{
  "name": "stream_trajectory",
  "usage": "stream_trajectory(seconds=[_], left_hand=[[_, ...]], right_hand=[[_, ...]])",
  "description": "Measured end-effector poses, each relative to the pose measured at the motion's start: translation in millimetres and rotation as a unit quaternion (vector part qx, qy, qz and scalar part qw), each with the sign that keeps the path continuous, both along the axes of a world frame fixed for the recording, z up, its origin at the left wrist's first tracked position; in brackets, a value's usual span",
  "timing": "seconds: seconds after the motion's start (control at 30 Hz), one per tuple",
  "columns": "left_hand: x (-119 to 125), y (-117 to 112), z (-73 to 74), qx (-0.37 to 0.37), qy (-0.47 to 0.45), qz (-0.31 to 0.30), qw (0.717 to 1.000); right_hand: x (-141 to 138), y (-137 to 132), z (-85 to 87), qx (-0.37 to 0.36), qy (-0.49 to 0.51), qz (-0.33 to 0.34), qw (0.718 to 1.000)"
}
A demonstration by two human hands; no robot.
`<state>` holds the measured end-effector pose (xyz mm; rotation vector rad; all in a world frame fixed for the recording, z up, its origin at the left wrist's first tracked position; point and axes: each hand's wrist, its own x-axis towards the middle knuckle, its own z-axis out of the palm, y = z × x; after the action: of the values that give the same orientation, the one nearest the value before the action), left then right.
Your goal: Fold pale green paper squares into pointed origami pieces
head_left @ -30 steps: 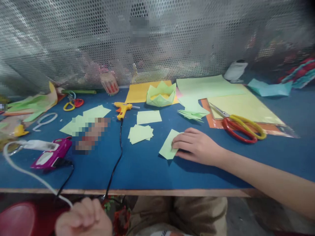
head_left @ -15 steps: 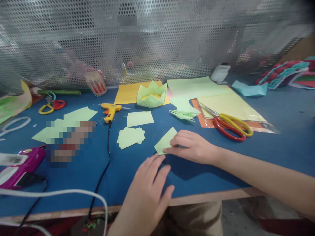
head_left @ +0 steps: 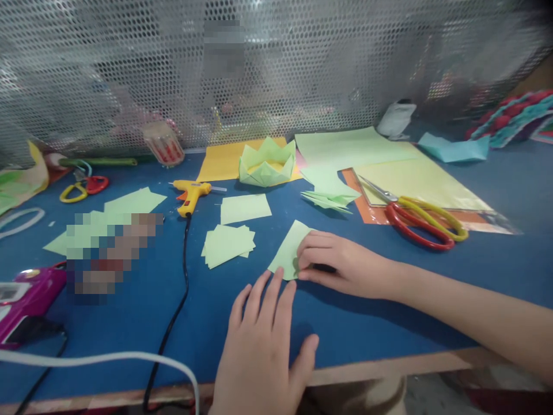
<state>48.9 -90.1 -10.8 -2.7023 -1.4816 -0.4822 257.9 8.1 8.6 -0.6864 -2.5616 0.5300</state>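
Observation:
A piece of light green paper point(head_left: 287, 251) lies at a slant on the blue table, its right side hidden under my fingers. My right hand point(head_left: 343, 259) has its fingers curled and closed on that right side. Flat and spread, my left hand point(head_left: 265, 328) reaches up from the front edge, fingertips touching the paper's lower edge. To the left sit a fanned stack of green paper pieces point(head_left: 228, 245) and another green sheet point(head_left: 246, 208). Behind stands a folded green paper crown-like bowl point(head_left: 266, 167), with folded green pieces point(head_left: 330, 200) to its right.
Large red-and-yellow scissors point(head_left: 423, 222) rest partly on wrapped paper sheets at right. A yellow glue gun point(head_left: 190, 193) trails a black cord point(head_left: 184, 282) across the table. At far left are a purple device point(head_left: 37, 300) and small scissors point(head_left: 84, 187). A perforated metal screen point(head_left: 276, 69) backs the table.
My left hand's fingers have spread and its fingertips have come onto the paper's lower edge. The paper has turned slightly under my right hand, whose fingers are more curled. The view has shifted a little.

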Motion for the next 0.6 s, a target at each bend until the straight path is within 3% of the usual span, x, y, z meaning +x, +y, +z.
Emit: stream_trajectory(seconds=[0.13, 0.27, 0.43, 0.6], left_hand=[[5, 0, -3.9, 0.021, -0.007, 0.006, 1.0], [24, -5, -5.8, 0.025, -0.06, 0.031, 0.997], [53, -14, -7.9, 0.029, -0.126, 0.131, 0.983], [56, -13, -13.3, 0.05, -0.115, 0.102, 0.987]], right_hand=[[-5, 1, -3.0, -0.032, 0.004, -0.046, 0.998], [-6, 3, -6.9, -0.044, 0.013, -0.073, 0.996], [-6, 5, -10.0, -0.055, 0.029, -0.071, 0.996], [-8, 6, -10.0, -0.065, 0.035, -0.088, 0.993]])
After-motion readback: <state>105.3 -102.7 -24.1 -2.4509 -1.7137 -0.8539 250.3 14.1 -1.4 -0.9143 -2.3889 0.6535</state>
